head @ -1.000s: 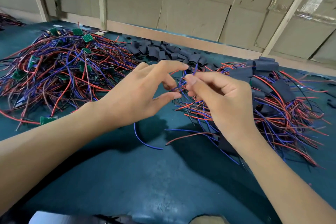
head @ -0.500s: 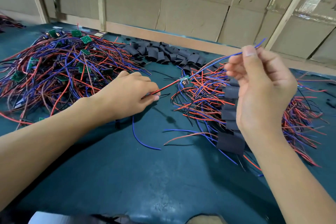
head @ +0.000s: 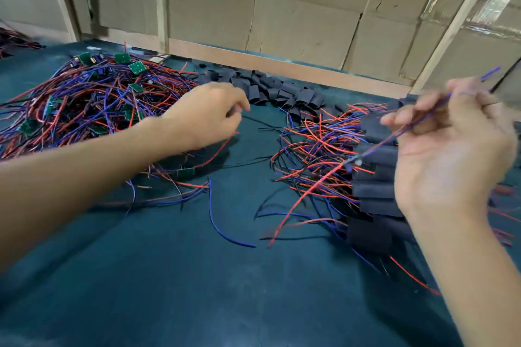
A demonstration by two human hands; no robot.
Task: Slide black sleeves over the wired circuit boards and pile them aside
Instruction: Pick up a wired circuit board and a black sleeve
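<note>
My right hand is raised at the right and pinches a blue wire. A small circuit board hangs from that wire, and its red wire trails down to the mat. Below that hand lies the pile of boards in black sleeves. My left hand hovers with loosely curled fingers between the heap of bare wired boards and the loose black sleeves. I see nothing in its fingers.
The work lies on a dark green mat. A wooden rail and a cardboard wall close off the far side. A loose blue wire lies in the middle of the mat.
My left hand let go of the red wire end and moved up and left toward the sleeves. My right hand swung right with the blue wire, and the board now dangles.
</note>
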